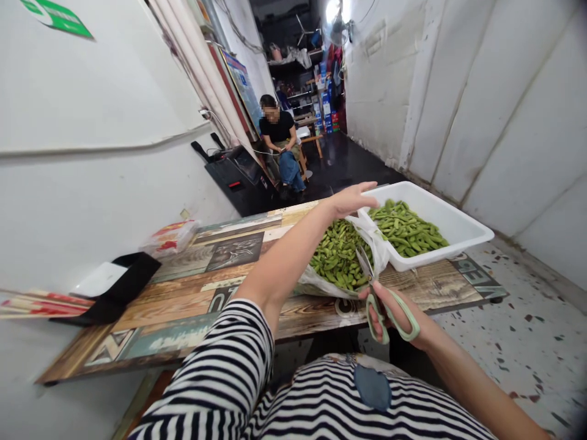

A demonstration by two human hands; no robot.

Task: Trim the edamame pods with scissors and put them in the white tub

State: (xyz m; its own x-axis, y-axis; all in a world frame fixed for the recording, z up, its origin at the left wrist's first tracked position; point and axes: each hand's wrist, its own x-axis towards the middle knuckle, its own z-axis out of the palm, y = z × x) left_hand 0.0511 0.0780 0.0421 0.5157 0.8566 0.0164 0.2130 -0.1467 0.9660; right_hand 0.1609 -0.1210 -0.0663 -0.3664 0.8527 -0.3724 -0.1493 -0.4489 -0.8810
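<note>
My right hand (394,308) grips a pair of scissors (370,275) with pale green handles. Their blades point up and away, slightly parted, over the near side of a clear plastic bag (378,247). Inside that bag lies a heap of green edamame pods (342,253). My left hand (353,198) reaches across the bag to the left rim of a white tray (458,229), fingers stretched out, with nothing visible in them. More edamame pods (408,229) fill the left part of the tray. Whether the left fingers touch the rim I cannot tell.
The patterned wooden table (183,287) carries a black holder (119,287) with chopsticks (50,304) at the left and a red-and-white plastic packet (172,237) by the wall. Beyond the table a seated person (279,131) bends over their hands, near a black machine (241,177).
</note>
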